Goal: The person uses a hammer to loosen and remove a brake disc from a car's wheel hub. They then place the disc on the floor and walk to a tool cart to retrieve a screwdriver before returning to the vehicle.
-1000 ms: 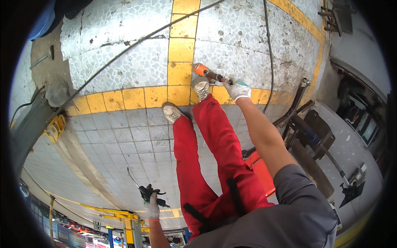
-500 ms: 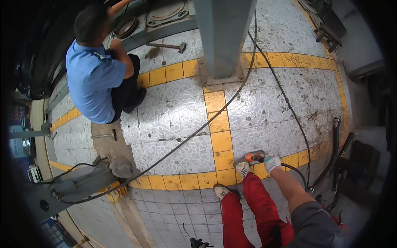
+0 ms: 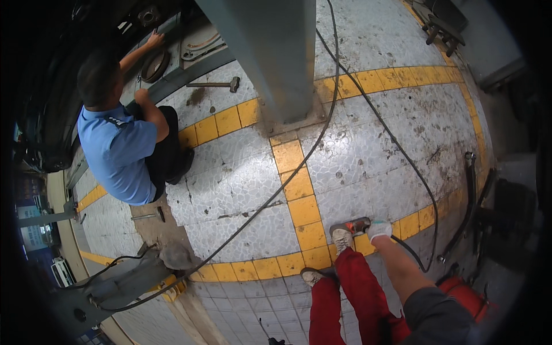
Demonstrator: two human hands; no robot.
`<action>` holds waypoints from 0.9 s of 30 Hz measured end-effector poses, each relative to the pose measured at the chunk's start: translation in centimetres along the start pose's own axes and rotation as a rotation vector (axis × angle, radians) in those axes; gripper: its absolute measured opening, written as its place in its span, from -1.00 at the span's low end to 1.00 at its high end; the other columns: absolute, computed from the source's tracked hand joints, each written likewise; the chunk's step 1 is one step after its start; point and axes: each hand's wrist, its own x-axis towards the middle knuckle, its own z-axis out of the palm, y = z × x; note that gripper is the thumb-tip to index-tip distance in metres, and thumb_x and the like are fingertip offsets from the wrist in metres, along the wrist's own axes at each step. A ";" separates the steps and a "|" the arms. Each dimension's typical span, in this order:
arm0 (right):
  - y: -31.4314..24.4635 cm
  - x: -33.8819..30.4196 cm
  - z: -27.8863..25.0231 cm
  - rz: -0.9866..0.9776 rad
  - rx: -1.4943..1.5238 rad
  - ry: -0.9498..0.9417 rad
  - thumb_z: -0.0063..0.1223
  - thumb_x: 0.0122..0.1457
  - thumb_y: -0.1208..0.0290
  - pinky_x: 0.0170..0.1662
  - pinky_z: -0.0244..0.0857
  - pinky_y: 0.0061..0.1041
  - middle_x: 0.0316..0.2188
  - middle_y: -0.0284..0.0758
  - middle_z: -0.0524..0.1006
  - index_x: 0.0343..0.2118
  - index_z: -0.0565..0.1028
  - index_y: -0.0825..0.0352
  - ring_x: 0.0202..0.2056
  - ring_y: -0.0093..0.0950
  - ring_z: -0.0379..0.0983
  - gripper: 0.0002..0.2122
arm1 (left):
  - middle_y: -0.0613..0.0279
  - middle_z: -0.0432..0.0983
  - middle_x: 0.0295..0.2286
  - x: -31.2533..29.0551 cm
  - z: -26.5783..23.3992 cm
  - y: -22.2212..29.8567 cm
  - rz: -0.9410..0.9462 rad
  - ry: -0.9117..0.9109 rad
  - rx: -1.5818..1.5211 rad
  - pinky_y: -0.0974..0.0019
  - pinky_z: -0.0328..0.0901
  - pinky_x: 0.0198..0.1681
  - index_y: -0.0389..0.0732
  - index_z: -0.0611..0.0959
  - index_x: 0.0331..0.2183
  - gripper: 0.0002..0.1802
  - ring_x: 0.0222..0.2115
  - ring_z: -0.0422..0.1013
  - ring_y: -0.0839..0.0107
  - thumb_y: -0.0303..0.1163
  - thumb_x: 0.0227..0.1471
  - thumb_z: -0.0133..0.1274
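Observation:
My right hand (image 3: 379,229), in a whitish glove, is closed around the grip of an orange and black pneumatic impact wrench (image 3: 361,224). The tool hangs low beside my right shoe (image 3: 342,237), in front of my red trousers (image 3: 359,273). A black hose (image 3: 409,249) runs from below the hand across the floor to the right. Which part of the grip the fingers press is too small to tell. My left hand is out of the picture.
A person in a blue shirt (image 3: 118,155) crouches at the left beside a dark vehicle. A grey steel column (image 3: 267,63) stands ahead. Hoses (image 3: 253,198) cross the tiled floor. A sledgehammer (image 3: 215,84) lies near the column. A red rounded object (image 3: 467,296) sits lower right.
The view has shifted, so the column and crouching person appear further left. The person's extended arm now shows reaching toward the vehicle. My right hand still holds the impact wrench low.

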 end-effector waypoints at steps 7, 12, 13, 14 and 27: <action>0.6 0.8 1.3 0.065 0.056 -0.130 0.20 0.32 -0.11 -0.09 0.59 -0.21 -0.09 -0.24 0.78 -0.10 0.79 0.14 -0.05 -0.25 0.75 -0.58 | -0.16 0.58 0.15 0.0 1.1 2.9 -0.032 -0.019 0.066 -0.11 0.55 -0.15 -0.12 0.25 0.47 -0.15 -0.29 0.67 0.07 -0.05 0.34 0.17; 0.5 1.5 -0.2 0.083 0.060 -0.201 0.10 0.39 0.09 -0.18 0.59 -0.19 -0.09 -0.27 0.79 -0.15 0.81 0.11 -0.06 -0.26 0.76 -0.70 | -0.18 0.59 0.14 -0.1 2.2 4.4 -0.041 -0.026 0.083 -0.09 0.56 -0.11 -0.15 0.22 0.48 -0.13 -0.27 0.67 0.08 -0.05 0.35 0.18; 0.5 1.6 -0.6 0.071 0.078 -0.175 0.10 0.38 0.08 -0.17 0.59 -0.19 -0.09 -0.27 0.79 -0.15 0.81 0.11 -0.05 -0.26 0.76 -0.69 | -0.18 0.59 0.14 -0.1 2.4 4.6 -0.042 -0.027 0.083 -0.08 0.56 -0.10 -0.16 0.21 0.48 -0.12 -0.26 0.67 0.08 -0.05 0.35 0.18; 0.5 1.7 -1.0 0.076 0.092 -0.178 0.11 0.38 0.07 -0.16 0.60 -0.19 -0.08 -0.27 0.79 -0.14 0.81 0.12 -0.05 -0.26 0.76 -0.69 | -0.18 0.59 0.14 -0.1 2.5 4.9 -0.044 -0.030 0.087 -0.08 0.56 -0.10 -0.16 0.20 0.48 -0.12 -0.26 0.67 0.09 -0.05 0.35 0.18; 1.2 2.0 -0.1 0.142 0.223 -0.163 0.16 0.33 0.04 -0.04 0.60 -0.18 0.02 -0.24 0.76 -0.08 0.80 0.14 0.06 -0.22 0.72 -0.66 | -0.22 0.61 0.12 -0.9 2.3 4.2 0.001 -0.060 0.112 -0.02 0.56 0.00 -0.24 0.12 0.50 -0.05 -0.20 0.66 0.11 -0.04 0.36 0.19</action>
